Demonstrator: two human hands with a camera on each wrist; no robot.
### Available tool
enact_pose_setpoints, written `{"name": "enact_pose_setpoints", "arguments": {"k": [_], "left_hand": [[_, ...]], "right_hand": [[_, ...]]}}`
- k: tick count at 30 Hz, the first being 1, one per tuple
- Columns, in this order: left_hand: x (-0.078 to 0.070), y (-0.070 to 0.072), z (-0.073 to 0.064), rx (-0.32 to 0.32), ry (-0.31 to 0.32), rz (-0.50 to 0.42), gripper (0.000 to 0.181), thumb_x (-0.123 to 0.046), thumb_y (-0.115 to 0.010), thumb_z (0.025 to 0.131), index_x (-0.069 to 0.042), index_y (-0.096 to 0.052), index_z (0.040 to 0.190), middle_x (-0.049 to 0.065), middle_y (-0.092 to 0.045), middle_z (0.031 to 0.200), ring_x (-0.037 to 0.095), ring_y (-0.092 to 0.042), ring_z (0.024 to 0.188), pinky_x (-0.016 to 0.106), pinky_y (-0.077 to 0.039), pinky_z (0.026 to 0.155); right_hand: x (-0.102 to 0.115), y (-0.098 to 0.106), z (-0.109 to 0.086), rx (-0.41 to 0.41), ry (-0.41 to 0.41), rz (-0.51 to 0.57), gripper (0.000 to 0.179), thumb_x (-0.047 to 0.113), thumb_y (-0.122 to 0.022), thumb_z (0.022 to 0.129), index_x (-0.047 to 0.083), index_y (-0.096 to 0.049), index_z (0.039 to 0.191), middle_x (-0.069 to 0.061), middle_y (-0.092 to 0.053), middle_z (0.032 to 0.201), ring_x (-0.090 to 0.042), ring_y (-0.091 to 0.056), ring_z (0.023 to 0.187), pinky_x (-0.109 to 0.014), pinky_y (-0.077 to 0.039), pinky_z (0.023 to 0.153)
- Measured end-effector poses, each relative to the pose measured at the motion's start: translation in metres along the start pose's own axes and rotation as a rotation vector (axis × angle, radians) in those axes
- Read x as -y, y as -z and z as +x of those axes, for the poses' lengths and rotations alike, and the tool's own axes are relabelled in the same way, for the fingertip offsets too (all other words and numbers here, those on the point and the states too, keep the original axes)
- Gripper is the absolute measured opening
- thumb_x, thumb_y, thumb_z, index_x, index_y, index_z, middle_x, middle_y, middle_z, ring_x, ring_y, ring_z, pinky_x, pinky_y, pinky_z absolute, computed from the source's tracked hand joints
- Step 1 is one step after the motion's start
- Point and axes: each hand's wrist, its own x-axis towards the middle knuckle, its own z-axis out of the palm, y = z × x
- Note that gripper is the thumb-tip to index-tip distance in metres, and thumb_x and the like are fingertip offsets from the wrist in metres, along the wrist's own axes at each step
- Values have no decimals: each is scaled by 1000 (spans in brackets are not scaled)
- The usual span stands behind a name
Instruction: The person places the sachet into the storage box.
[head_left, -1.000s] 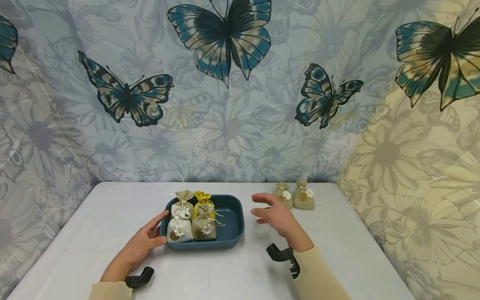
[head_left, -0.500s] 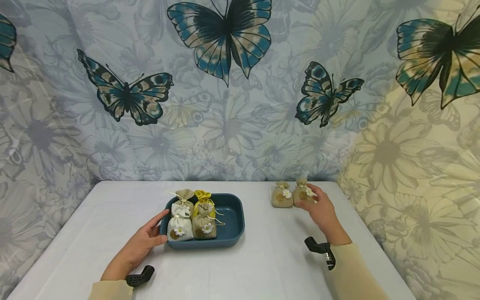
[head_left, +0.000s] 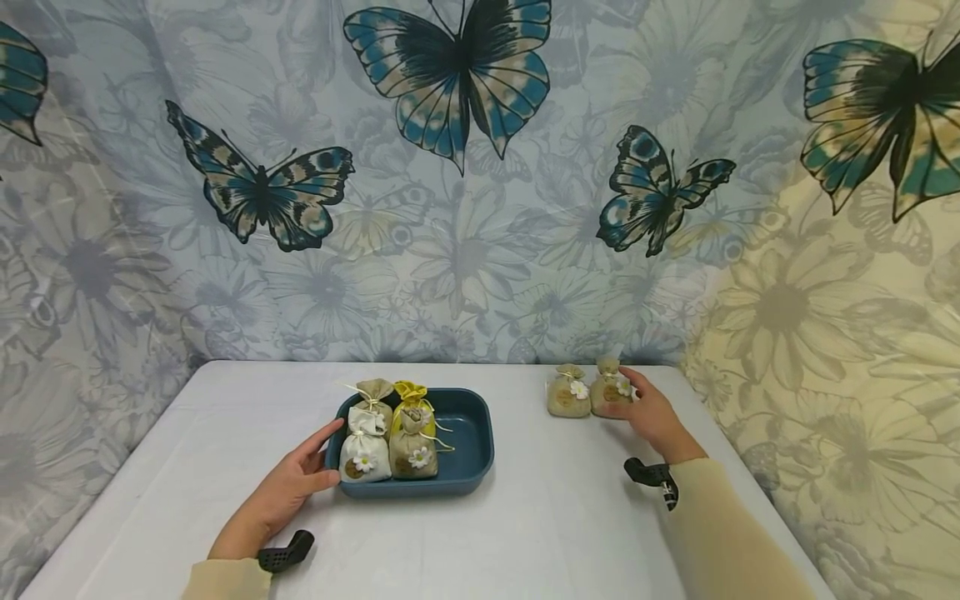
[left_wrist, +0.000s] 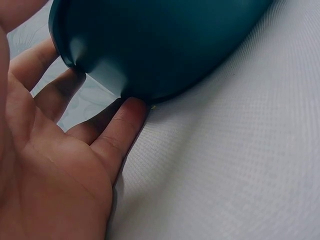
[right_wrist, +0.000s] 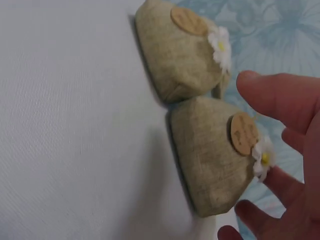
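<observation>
My left hand point(head_left: 288, 487) rests against the left side of a blue rectangular dish point(head_left: 465, 487), its fingertips touching the outer wall point(left_wrist: 165, 55) in the left wrist view. Inside the dish stand a white drawstring sachet point(head_left: 363, 458), a yellow one point(head_left: 408, 392) and two beige ones, one in front point(head_left: 414, 450) and one behind point(head_left: 375, 393). At the back right, my right hand point(head_left: 656, 421) reaches round the right-hand beige sachet point(right_wrist: 210, 155), which has a wooden tag and white flower. Thumb and fingers are spread about its upper part. A matching sachet point(head_left: 568, 396) stands beside it.
A white cloth point(head_left: 480, 550) covers the table. Behind it hangs a fabric backdrop point(head_left: 465, 267) printed with butterflies and flowers. Black camera mounts sit on the left wrist point(head_left: 287, 552) and right wrist point(head_left: 651, 475).
My right hand has moved right, from beside the dish to the right-hand beige sachet at the back. My left hand has stayed against the dish.
</observation>
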Motion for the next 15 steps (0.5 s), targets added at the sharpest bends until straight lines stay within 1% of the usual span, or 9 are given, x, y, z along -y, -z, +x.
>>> {"name": "enact_pose_setpoints", "arguments": {"k": [2, 7, 10, 15], "left_hand": [[0, -1, 0, 6, -7, 8, 83, -5, -67, 96, -10, -15, 161, 25, -5, 162, 43, -18, 143, 20, -40, 96], [-1, -2, 0, -1, 5, 10, 83, -5, -67, 96, -11, -16, 161, 23, -3, 163, 43, -17, 144, 19, -39, 96], [-2, -2, 0, -9, 12, 18, 83, -6, -67, 96, -12, -17, 161, 22, -3, 163, 42, -16, 144, 18, -38, 96], [-2, -2, -1, -7, 12, 24, 83, -8, -68, 96, -12, -17, 161, 23, -3, 163, 43, -15, 144, 18, -39, 95]], "right_hand": [[-3, 1, 4, 10, 19, -41, 90, 30, -76, 90, 11, -23, 160, -26, -15, 160, -51, -16, 142, -66, -29, 103], [-10, 0, 10, 3, 57, -171, 75, 31, -75, 90, 4, -41, 151, -31, -28, 150, -50, -32, 132, -63, -34, 99], [-14, -2, 11, -20, 72, -195, 67, 30, -76, 90, 2, -48, 145, -30, -33, 146, -49, -37, 127, -63, -34, 98], [-23, -5, 10, -67, 116, -190, 57, 22, -75, 90, 1, -54, 139, -27, -40, 140, -45, -41, 121, -59, -36, 96]]}}
